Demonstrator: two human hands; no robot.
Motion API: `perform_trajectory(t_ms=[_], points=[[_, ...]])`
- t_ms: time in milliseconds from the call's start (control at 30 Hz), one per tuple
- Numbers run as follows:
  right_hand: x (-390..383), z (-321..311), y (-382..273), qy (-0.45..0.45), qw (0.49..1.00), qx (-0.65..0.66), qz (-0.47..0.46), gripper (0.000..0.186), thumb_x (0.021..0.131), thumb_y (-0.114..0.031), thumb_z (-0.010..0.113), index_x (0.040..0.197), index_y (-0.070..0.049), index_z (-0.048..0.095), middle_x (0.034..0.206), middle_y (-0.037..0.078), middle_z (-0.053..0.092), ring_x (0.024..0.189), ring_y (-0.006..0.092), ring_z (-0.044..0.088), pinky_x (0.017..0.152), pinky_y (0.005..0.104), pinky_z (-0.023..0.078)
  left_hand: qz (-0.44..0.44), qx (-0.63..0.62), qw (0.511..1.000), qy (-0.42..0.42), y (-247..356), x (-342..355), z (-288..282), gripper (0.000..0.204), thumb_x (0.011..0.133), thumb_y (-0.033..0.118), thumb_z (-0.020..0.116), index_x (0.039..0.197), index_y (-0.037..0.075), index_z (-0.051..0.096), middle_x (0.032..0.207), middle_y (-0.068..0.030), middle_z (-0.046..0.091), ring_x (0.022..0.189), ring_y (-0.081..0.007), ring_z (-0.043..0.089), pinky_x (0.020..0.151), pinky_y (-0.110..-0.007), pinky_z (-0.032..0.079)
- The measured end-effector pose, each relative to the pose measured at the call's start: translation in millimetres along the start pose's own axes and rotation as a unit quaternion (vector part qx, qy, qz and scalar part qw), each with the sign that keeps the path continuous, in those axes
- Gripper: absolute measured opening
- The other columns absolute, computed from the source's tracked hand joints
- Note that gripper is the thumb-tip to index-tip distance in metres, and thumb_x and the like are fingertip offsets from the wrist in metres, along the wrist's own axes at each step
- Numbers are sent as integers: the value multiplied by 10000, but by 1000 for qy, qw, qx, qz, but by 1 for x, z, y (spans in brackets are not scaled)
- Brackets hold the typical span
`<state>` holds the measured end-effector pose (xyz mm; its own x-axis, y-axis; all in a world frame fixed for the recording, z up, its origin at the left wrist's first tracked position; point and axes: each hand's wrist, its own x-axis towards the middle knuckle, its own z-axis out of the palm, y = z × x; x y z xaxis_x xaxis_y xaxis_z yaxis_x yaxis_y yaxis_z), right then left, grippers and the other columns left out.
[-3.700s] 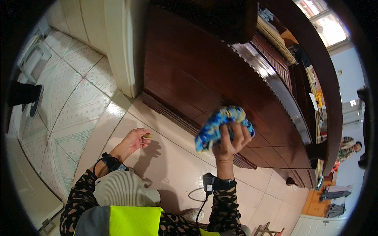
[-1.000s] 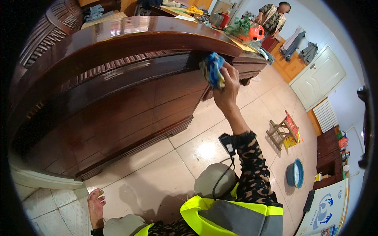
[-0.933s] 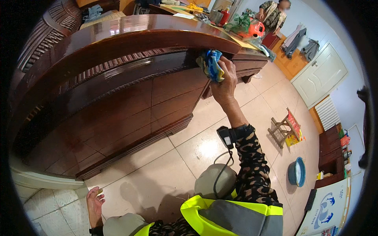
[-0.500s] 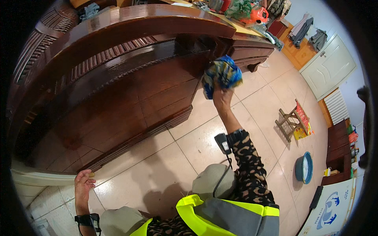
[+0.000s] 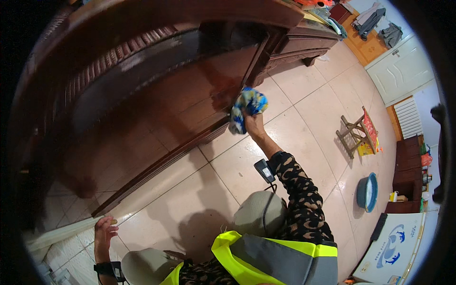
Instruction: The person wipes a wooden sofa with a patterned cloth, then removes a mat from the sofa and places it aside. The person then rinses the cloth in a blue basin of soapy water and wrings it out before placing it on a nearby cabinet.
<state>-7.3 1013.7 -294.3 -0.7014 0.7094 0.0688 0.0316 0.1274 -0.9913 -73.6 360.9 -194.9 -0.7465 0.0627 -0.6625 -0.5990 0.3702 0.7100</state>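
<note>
My right hand [image 5: 254,124] is closed around a crumpled cloth [image 5: 251,101] patterned in blue, yellow and white. The cloth is at the right edge of a glossy dark brown wooden panel [image 5: 156,128], part of a large piece of furniture, and the panel reflects the arm. Low at the left, my left hand [image 5: 104,233] is beside the panel's near lower corner, its fingers loosely bent and apart. A small tan patch shows at one of its fingertips; I cannot make out what it is.
A folding stool [image 5: 359,132] with a red seat stands on the tiled floor [image 5: 304,142] to the right. Nearer is a blue basin [image 5: 367,192]. A white panel with blue drawings [image 5: 389,247] is at the lower right, a white door [image 5: 401,71] at the far right.
My right hand has moved the cloth down and left along the panel's edge. The head view has shifted closer to the furniture. My left hand stays near the lower corner.
</note>
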Motion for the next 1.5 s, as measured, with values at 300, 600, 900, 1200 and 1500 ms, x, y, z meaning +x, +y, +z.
perform_trajectory(t_ms=[300, 600, 900, 1200, 1500], points=[[-38, -92, -49, -100, 925, -313, 192, 233, 777, -142, 636, 907, 51, 651, 872, 283, 654, 849, 409, 648, 744, 443, 506, -154, 53, 987, 18, 51, -80, -60, 375, 840, 372, 646, 1080, 89, 592, 954, -76, 660, 725, -193, 640, 595, -326, 503], [-102, -206, -151, -195, 808, -486, 268, 320, 795, -274, 674, 924, 15, 630, 914, 278, 644, 893, 449, 611, 761, 501, 496, -214, 50, 975, -20, 135, -165, -23, 281, 893, 282, 592, 1098, 89, 583, 979, -99, 661, 783, -243, 661, 648, -353, 520], [-214, -314, -283, -288, 730, -486, 385, 314, 767, -258, 644, 900, 26, 624, 931, 280, 644, 915, 459, 608, 792, 508, 492, -226, 65, 971, -53, 280, -254, 70, 240, 895, 238, 587, 1074, 79, 591, 982, -85, 661, 787, -245, 666, 657, -347, 515], [-276, -433, -366, -203, 745, -473, 423, 408, 767, -340, 706, 868, 40, 597, 906, 276, 653, 890, 450, 623, 752, 496, 506, -51, 146, 982, -109, 396, -312, 171, 260, 936, 277, 573, 1079, 63, 608, 975, -57, 651, 783, -165, 648, 644, -289, 500], [-266, -479, -386, -203, 729, -505, 415, 393, 773, -322, 728, 850, 37, 586, 871, 246, 658, 849, 437, 631, 711, 476, 511, 9, 162, 985, -64, 434, -315, 220, 228, 875, 210, 599, 1041, 55, 618, 908, -53, 642, 725, -144, 660, 568, -272, 501]])
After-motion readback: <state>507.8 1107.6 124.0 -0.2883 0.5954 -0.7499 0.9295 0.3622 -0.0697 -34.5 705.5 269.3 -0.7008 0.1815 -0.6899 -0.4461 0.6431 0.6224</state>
